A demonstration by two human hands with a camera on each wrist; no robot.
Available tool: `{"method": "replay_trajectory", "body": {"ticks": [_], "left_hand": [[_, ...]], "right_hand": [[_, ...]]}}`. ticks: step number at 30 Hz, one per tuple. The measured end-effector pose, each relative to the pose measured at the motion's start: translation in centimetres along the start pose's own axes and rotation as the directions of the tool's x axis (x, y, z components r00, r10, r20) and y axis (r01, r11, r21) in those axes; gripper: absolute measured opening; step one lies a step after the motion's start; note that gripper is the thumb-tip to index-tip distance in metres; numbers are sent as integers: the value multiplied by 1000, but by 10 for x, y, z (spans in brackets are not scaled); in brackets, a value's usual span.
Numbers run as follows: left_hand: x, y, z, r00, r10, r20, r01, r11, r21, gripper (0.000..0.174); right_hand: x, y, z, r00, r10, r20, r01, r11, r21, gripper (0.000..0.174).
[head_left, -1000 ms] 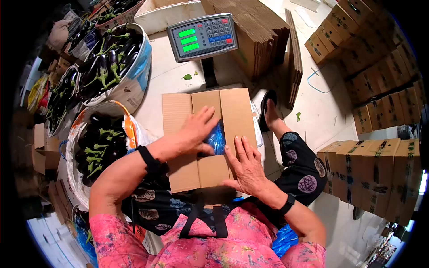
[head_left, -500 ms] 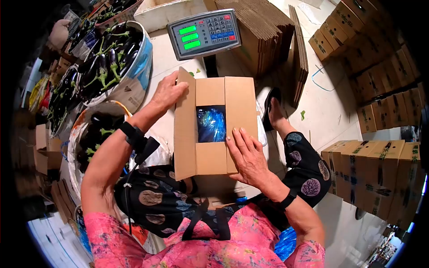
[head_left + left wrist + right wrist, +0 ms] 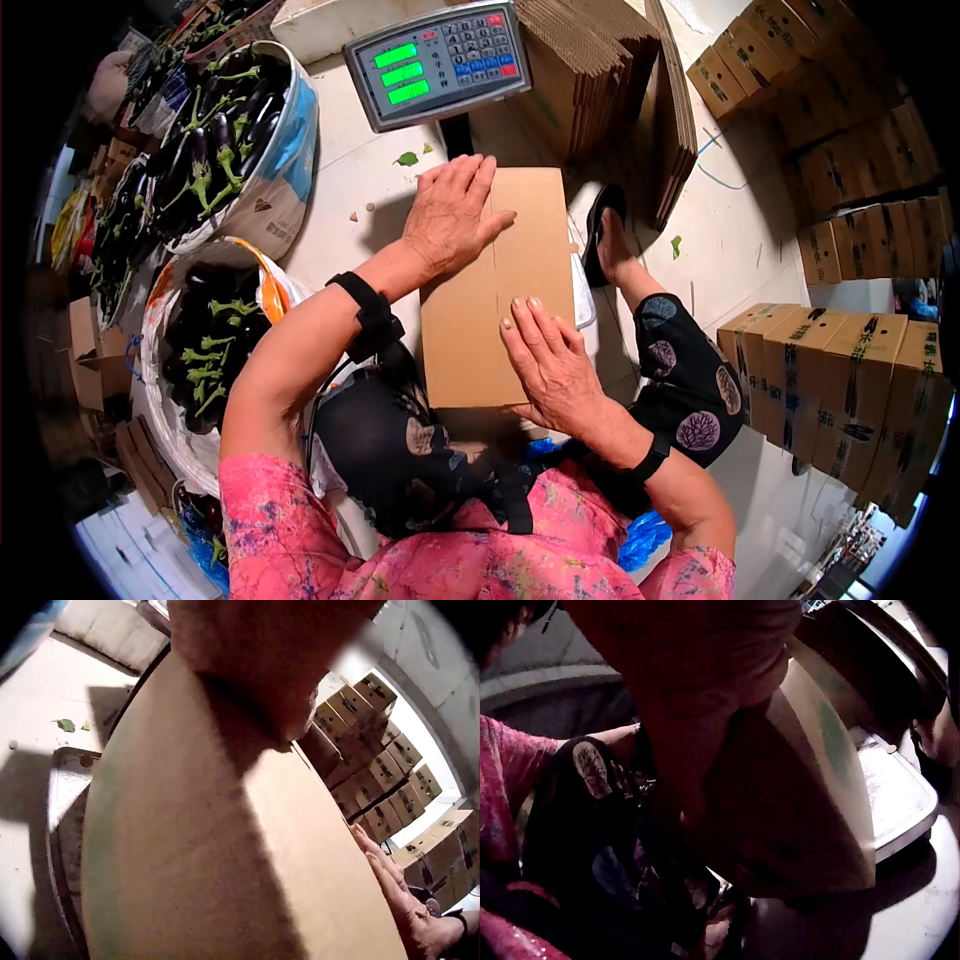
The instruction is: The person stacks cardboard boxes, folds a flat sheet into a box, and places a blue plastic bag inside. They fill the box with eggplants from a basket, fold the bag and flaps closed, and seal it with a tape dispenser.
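A cardboard box (image 3: 465, 340) stands in front of the person, its two long top flaps folded down to meet at a seam. On the far left part of the top lies my left hand (image 3: 455, 215), fingers extended toward the far edge and thumb across the seam. My right hand (image 3: 555, 370) rests with straight fingers on the near right part of the top. The box's side, with a green printed band, shows close up in the left wrist view. Under the box, the white scale platform (image 3: 900, 799) sticks out. The box's contents are hidden beneath the flaps.
Beyond the box stands the scale's display (image 3: 435, 65), lit green. Sacks of eggplants (image 3: 200, 375) line the left. Flattened cardboard (image 3: 590, 80) is stacked at the back, and packed boxes (image 3: 830, 390) stand in piles at the right. The person's foot (image 3: 615, 245) is beside the platform.
The left hand has folded the left long flap over, covering the opening and the blue plastic inside, and now lies on it. The right hand has stayed on the right flap.
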State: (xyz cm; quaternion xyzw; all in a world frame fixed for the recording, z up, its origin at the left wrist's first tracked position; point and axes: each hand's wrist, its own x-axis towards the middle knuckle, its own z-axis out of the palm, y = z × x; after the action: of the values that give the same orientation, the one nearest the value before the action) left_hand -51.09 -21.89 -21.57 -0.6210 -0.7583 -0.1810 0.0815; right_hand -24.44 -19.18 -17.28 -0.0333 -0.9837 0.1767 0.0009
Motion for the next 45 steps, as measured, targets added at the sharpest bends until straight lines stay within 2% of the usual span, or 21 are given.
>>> {"method": "replay_trajectory", "body": {"ticks": [3,4,7,8,9,11,12,13,14,15,17,19,22,25,28,32,34,35,40,43,45], "left_hand": [[-2,0,-3,1000,-2,18,2,1000,1,69],[-2,-1,0,999,28,-40,-27,999,41,69],[-3,0,4,999,31,-42,-28,997,70,69],[-3,-1,4,998,37,-50,-33,997,76,68],[-3,0,3,999,19,-26,-17,997,69,67],[-3,3,0,1000,-10,15,9,999,48,65],[-2,3,0,999,-24,37,22,998,55,64],[-3,1,3,1000,-4,3,4,999,36,63],[-5,-2,9,999,9,-32,-7,998,63,62],[-5,-5,14,997,28,-71,-22,996,84,62],[-4,-12,20,996,78,-48,-75,995,58,59],[-6,-16,27,990,123,-75,-115,988,106,56],[-2,-10,21,998,41,-42,-41,999,5,54],[2,-11,25,999,38,-9,-38,999,31,53],[7,-7,27,999,-35,35,34,999,39,52],[4,1,21,995,-47,90,42,997,58,51],[-4,13,18,998,-18,66,14,998,53,51],[-4,19,15,996,-28,86,25,999,36,50],[-1,18,17,997,-30,75,28,999,20,48],[0,20,14,998,-21,64,20,1000,11,47],[2,25,10,995,-45,88,45,999,7,47]], "right_hand": [[1,0,-5,999,-16,29,15,1000,18,109],[1,3,-9,999,-36,38,34,998,52,105],[-13,7,-33,999,13,44,-23,973,231,98],[-22,11,-53,999,44,-16,-38,963,267,87],[-36,19,-72,996,88,-34,-80,977,198,78],[-62,30,-116,964,229,-136,-173,927,332,59],[-78,29,-141,899,431,-80,-372,847,381,51],[-98,37,-156,736,676,36,-622,654,431,48],[-122,50,-155,686,723,-79,-548,586,597,46],[-142,60,-158,624,769,-140,-550,559,620,42],[-190,86,-148,493,866,-83,-551,385,740,40],[-232,104,-119,415,908,-63,-677,355,644,38],[-280,122,-60,377,926,-20,-804,338,490,41],[-308,131,-5,293,953,84,-858,223,464,45],[-326,140,32,257,951,172,-868,149,474,49],[-338,156,70,200,961,190,-904,106,413,48],[-353,192,137,202,976,86,-916,157,370,52],[-346,193,146,192,981,-19,-929,188,319,56],[-319,225,173,125,992,8,-967,121,223,75],[-298,240,171,115,986,121,-990,104,92,64],[-285,245,171,74,995,69,-996,77,-44,51]]}}
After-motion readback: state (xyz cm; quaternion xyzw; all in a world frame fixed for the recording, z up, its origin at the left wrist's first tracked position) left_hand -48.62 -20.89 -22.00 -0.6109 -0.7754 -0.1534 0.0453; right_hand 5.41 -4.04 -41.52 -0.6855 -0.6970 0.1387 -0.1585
